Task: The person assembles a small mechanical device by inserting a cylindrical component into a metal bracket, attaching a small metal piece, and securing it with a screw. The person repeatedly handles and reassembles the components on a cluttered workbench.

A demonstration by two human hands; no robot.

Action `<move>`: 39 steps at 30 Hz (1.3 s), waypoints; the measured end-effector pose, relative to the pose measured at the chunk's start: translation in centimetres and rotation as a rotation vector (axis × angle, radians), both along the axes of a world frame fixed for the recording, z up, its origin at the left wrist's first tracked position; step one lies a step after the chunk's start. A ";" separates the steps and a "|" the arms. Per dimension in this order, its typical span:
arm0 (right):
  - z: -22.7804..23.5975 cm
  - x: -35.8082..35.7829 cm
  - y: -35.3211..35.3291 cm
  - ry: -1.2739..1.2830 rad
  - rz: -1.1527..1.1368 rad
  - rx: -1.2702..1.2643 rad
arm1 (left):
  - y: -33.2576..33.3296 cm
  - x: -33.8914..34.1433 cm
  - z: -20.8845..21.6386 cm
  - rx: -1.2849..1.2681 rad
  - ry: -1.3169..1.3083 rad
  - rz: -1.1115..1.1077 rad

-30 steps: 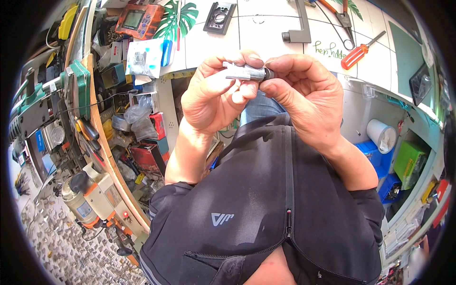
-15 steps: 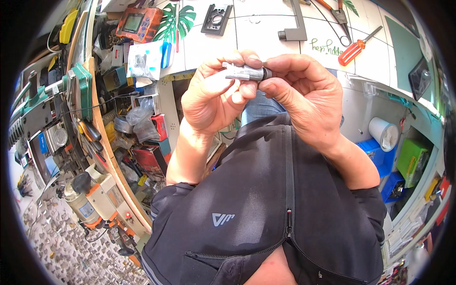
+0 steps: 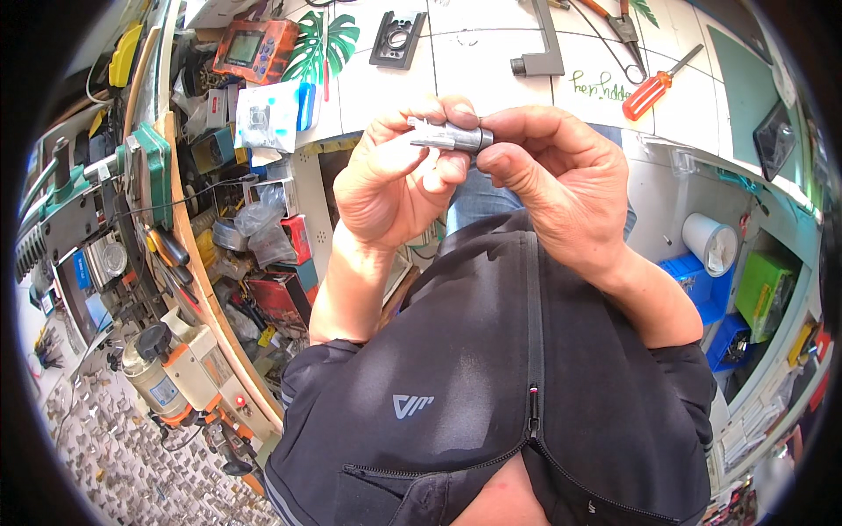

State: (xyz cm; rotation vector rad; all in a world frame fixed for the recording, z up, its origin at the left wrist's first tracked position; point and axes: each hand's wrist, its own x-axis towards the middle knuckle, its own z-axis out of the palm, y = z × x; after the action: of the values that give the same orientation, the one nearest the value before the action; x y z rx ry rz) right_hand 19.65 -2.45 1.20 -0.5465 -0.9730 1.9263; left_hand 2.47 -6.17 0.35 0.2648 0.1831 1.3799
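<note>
Over the front edge of the workbench I hold a small silver lock cylinder (image 3: 452, 137) with a dark ring at its right end. My left hand (image 3: 386, 175) is closed round its left part, the thumb lying along the lower side and the fingertips above and behind. At the ringed end, the thumb and forefinger of my right hand (image 3: 566, 180) pinch from below and above. The cylinder lies nearly level, and my left fingers hide part of it.
On the white tiled bench (image 3: 491, 96) lie a black plate with a round hole (image 3: 399, 39), a dark angled metal bar (image 3: 544, 63), a red-handled screwdriver (image 3: 649, 95) and pliers (image 3: 624, 31). An orange device with a screen (image 3: 254, 48) sits left. Below right are blue bins (image 3: 702, 285).
The lock cylinder has tilted slightly, its ringed end a little lower and more of its side showing. My right fingers have shifted slightly left; my left hand has barely moved.
</note>
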 end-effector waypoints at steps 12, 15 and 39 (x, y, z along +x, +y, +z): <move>-0.1 -0.1 0.1 -0.149 -0.037 0.153 | 0.0 -0.1 0.1 -0.010 -0.025 -0.031; -0.6 -0.2 0.2 -0.216 -0.087 0.269 | 0.0 -0.3 0.0 -0.004 -0.015 -0.037; -0.7 -0.1 -0.3 0.034 0.021 0.068 | -0.6 0.1 0.0 0.008 0.034 0.017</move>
State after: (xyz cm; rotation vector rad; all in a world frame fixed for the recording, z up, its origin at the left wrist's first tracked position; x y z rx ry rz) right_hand 19.51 -2.72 0.52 -0.4647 -1.0226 1.9078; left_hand 2.55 -6.76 0.30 0.2941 0.2088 1.3938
